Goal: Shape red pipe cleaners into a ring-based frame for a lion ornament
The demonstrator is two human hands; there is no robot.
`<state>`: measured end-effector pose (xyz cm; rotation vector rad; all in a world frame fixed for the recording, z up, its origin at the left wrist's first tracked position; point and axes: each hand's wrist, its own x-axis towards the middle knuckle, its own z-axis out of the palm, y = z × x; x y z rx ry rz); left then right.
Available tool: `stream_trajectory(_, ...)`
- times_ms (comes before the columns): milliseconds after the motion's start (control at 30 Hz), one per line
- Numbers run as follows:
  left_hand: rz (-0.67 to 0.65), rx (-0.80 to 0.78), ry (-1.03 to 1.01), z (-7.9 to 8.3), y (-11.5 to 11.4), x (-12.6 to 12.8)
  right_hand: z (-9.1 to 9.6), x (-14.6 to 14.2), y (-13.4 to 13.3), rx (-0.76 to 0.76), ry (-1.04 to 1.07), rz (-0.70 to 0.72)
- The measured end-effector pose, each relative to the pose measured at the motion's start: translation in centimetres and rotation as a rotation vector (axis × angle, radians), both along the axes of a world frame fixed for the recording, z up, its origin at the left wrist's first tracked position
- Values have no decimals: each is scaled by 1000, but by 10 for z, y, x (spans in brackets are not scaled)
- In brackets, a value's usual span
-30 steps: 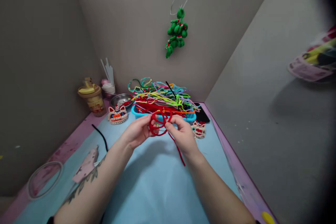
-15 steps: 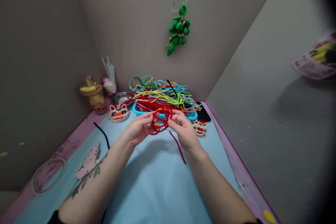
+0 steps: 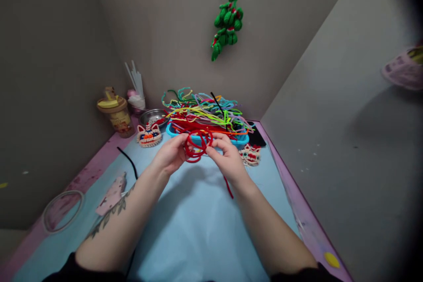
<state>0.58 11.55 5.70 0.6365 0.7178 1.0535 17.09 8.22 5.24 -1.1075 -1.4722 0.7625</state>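
Between my hands is a red pipe cleaner [image 3: 200,145] bent into several overlapping loops, held up in front of the blue basket. My left hand [image 3: 173,153] pinches the loops at their left side, some of its fingers tucked behind them. Thumb and fingertips of my right hand [image 3: 228,156] close on the right side of the loops. A loose length of red pipe cleaner [image 3: 228,187] lies on the blue table cover below, partly hidden by my right hand. The blue basket [image 3: 243,143] behind is heaped with pipe cleaners [image 3: 205,114] in many colours.
Lion-head ornaments lie left [image 3: 149,135] and right [image 3: 251,155] of the basket. A metal bowl [image 3: 153,117], a lidded cup [image 3: 117,116] and a phone [image 3: 256,135] stand or lie near the wall. On the left are a pink glue gun [image 3: 112,196] and a black pipe cleaner [image 3: 128,161]. A green ornament [image 3: 228,24] hangs above.
The looped red pipe cleaner has turned a little in my fingers and shifted slightly left. My right hand now covers more of the loose red length. The view has tilted slightly.
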Motion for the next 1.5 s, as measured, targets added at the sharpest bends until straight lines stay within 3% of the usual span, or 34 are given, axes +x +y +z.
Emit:
stream_trajectory(133,137,36,-9,1,0,1,5,-4,-6,60,-62,-64)
stream_trajectory(233,118,-8,-33,3,1,1,7,-5,-7,53,-109,-45)
stream_trajectory(400,89,-85,-32,4,1,1,4,-3,-3,-76,-46,87)
stream_trajectory(567,130,-88,-9,6,0,3,2,-6,-1,-226,212,263)
stream_trajectory(767,44,-169,-76,8,1,-1,-3,-12,-3,-403,439,353)
stream_trajectory(900,34,-119,-23,7,4,-4,-6,-6,1,-450,322,421)
stream_trajectory(1000,149,53,121,5,5,-7,-5,3,7,-325,129,228)
stream_trajectory(1067,241,224,289,5,3,-8,-2,6,6,-125,31,-46)
stream_trajectory(1133,258,379,454,4,0,-7,3,5,1,97,-64,-225)
stream_trajectory(1233,191,536,610,5,-8,-2,8,-5,-10,282,-209,-222)
stream_trajectory(1367,145,649,698,6,-16,4,6,-16,-15,235,-230,-219)
stream_trajectory(1500,111,665,703,8,-19,7,2,-18,-14,193,-188,-240)
